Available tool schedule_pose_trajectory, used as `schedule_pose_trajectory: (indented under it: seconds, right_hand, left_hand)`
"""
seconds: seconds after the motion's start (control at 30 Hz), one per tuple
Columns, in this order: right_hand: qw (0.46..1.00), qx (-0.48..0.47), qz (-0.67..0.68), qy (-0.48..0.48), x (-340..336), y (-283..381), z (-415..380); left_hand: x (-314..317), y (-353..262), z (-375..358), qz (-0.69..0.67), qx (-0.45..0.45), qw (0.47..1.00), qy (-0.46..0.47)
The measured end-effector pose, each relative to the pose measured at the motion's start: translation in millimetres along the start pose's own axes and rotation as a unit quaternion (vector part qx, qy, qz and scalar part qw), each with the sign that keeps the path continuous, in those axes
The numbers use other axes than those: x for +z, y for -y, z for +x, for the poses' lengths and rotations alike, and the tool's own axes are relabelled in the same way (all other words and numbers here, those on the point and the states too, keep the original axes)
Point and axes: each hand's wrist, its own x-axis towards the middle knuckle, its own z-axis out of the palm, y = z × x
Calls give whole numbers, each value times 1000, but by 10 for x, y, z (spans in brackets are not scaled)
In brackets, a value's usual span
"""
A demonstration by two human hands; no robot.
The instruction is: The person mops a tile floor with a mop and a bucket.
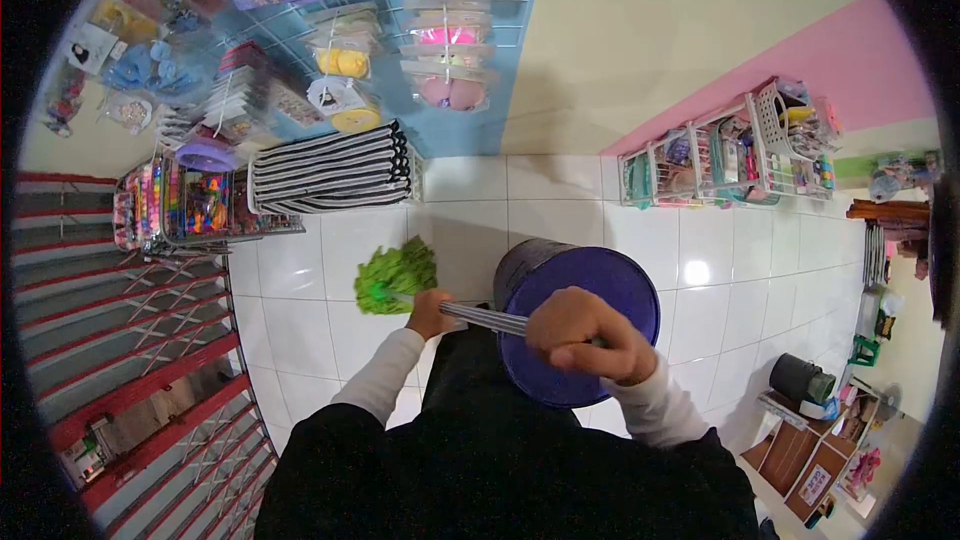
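A mop with a shiny, striped metal handle slants across in front of me. Its shaggy green head rests on the white tiles at the left. Lower down the handle, close to the mop head, is my left hand, its fingers wrapped around the shaft. My right hand grips the handle's upper end, and the tip sticks out past the fist. Under my right hand and forearm stands a large drum with a dark purple lid.
Black-and-white striped items fill a basket by the wall, beside a rack of colourful goods. Packaged items hang from a blue wall grid. A white shelf rack lines the pink wall. Red folding gate runs along the left.
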Motion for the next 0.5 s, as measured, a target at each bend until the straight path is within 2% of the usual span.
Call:
schedule_pose_trajectory:
  seconds: [0.07,0.1,0.17,0.2,0.23,0.3,0.37,0.47,0.5]
  right_hand:
    - [999,16,-40,18,-21,-86,-71]
    - [999,10,-43,18,-58,-32,-96]
    - [992,-16,-66,-106,-32,253,-125]
    - [982,-29,-79,-168,-29,439,-129]
    - [976,-18,-123,-177,-82,643,-159]
    - [963,-31,-185,-193,-123,998,-161]
    - [953,-58,-221,-198,-113,1228,-133]
    - [936,-59,-284,-200,-166,1347,-134]
    - [925,-59,-311,-210,-201,1327,-150]
  left_hand:
    - [16,71,-33,25,-35,999,-11]
    - [11,-57,-17,9,3,999,-44]
    - [93,-374,205,-42,52,993,-97]
    - [47,-717,349,-68,35,994,-81]
    - [33,-1038,526,-94,18,993,-67]
    - [418,-1115,1021,-88,159,979,-92]
    - [485,-1525,1406,-82,189,979,-12]
    - [658,-2030,1922,-120,275,954,-24]
    - [818,-2130,2087,-150,266,951,-48]
